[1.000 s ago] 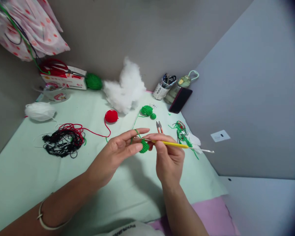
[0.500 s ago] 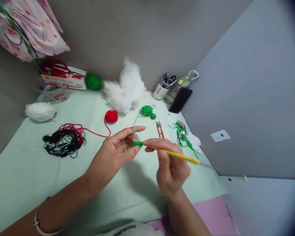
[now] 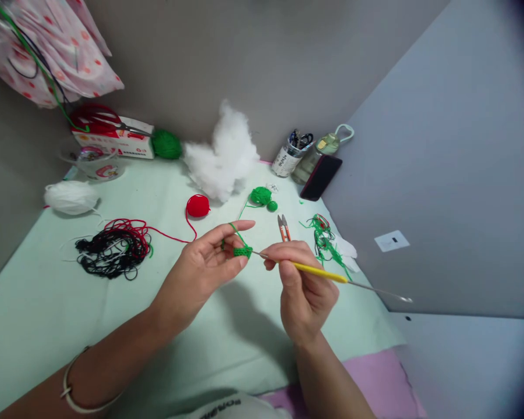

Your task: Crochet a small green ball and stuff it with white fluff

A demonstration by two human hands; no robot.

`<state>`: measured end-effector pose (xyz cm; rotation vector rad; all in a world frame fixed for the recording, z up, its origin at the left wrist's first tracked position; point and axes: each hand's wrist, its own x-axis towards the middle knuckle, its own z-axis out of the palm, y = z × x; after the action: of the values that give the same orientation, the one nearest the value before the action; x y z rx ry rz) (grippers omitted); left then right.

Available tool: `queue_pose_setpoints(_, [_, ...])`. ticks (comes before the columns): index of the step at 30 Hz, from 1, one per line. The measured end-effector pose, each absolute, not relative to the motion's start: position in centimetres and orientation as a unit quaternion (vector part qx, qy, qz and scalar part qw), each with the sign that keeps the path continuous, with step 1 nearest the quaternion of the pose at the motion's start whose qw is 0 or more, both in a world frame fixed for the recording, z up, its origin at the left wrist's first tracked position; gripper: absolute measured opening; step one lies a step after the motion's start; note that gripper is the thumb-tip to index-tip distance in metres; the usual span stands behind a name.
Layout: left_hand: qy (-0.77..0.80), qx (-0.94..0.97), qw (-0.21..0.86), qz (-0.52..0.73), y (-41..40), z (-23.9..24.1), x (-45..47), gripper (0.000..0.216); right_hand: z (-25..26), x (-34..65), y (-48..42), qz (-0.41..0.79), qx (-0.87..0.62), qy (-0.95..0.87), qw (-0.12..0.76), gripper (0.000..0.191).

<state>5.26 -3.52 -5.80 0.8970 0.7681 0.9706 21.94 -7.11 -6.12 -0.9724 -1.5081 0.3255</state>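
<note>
Head view, mid-frame: the left hand (image 3: 198, 267) pinches the green piece (image 3: 241, 252), now turned edge-on; the right hand (image 3: 304, 291) pinches the yellow hook (image 3: 321, 272), apparently meeting that exposed edge.

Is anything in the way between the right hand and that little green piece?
Nothing visible: the right hand holds the yellow hook, which runs straight to the edge of the green piece in the left hand.

Here the table (image 3: 39, 302) is viewed from the head, forward and down. The left hand (image 3: 201, 265) and right hand (image 3: 308, 294) are caught close, the grey wall (image 3: 297, 64) farther back.
</note>
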Motion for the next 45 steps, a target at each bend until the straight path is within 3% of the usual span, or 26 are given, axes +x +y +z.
queue_pose_setpoints(4, [0.343, 0.396, 0.735, 0.43, -3.6, -6.1, 5.5, 0.044, -6.6, 21.7, -7.0, 0.12, -0.424, -0.665, 0.603, 0.024])
queue_pose_setpoints(10, [0.288, 0.263, 0.834, 0.391, -3.5, -6.0, 6.1, 0.044, -7.7, 21.6, -7.5, -0.124, -0.429, -0.754, 0.483, 0.035])
queue_pose_setpoints(12, [0.276, 0.238, 0.849, 0.384, -3.2, -5.8, 5.9, 0.039, -7.5, 21.8, -7.5, -0.068, -0.433, -0.726, 0.53, 0.033])
queue_pose_setpoints(15, [0.274, 0.254, 0.836, 0.402, -3.0, -5.6, 5.6, 0.037, -6.8, 21.9, -7.2, 0.118, -0.432, -0.619, 0.645, 0.023])
queue_pose_setpoints(18, [0.262, 0.305, 0.822, 0.403, -3.2, -5.6, 5.6, 0.041, -6.3, 21.7, -6.7, 0.249, -0.409, -0.558, 0.678, 0.018])
queue_pose_setpoints(23, [0.298, 0.361, 0.779, 0.417, -3.8, -5.8, 5.9, 0.036, -6.6, 21.2, -6.6, 0.227, -0.42, -0.59, 0.651, 0.02])
queue_pose_setpoints(28, [0.295, 0.287, 0.803, 0.432, -3.9, -5.9, 6.2, 0.043, -7.1, 21.4, -7.1, 0.044, -0.439, -0.711, 0.547, 0.034])
queue_pose_setpoints(30, [0.275, 0.245, 0.842, 0.395, -3.6, -5.9, 6.1, 0.041, -7.1, 21.6, -7.1, 0.016, -0.43, -0.718, 0.547, 0.036])
queue_pose_setpoints(34, [0.257, 0.221, 0.862, 0.375, -2.9, -5.9, 5.6, 0.034, -6.5, 22.0, -6.6, 0.192, -0.423, -0.587, 0.663, 0.021])
queue_pose_setpoints(37, [0.261, 0.285, 0.836, 0.39, -3.1, -5.8, 5.5, 0.037, -6.2, 21.9, -6.4, 0.335, -0.396, -0.519, 0.679, 0.018])
queue_pose_setpoints(45, [0.264, 0.387, 0.791, 0.393, -3.5, -6.4, 5.6, 0.039, -6.5, 21.8, -6.3, 0.41, -0.392, -0.493, 0.66, 0.016])
